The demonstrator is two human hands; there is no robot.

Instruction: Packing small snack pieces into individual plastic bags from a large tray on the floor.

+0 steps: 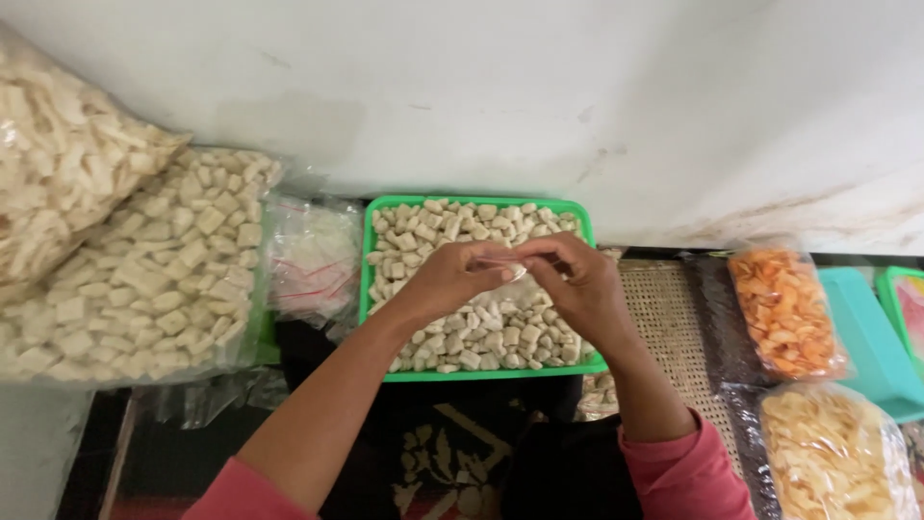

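Left hand and right hand meet above green rectangular plastic tray of pale square crackers — both grips pinching small clear plastic bag. Step judged: opening bag mouth. Next move requires separating film layers. Large clear bag of pale square chips at left.

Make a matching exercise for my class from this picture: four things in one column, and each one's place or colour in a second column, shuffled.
Things:
1. tray
2. orange crackers
3. big bag of pale cubes
4. small clear bag

Places or colours:
A. far right, in a clear bag
B. between both hands' fingertips
C. green, filled with pale cubes
D. left of the tray

Pairs: 1-C, 2-A, 3-D, 4-B
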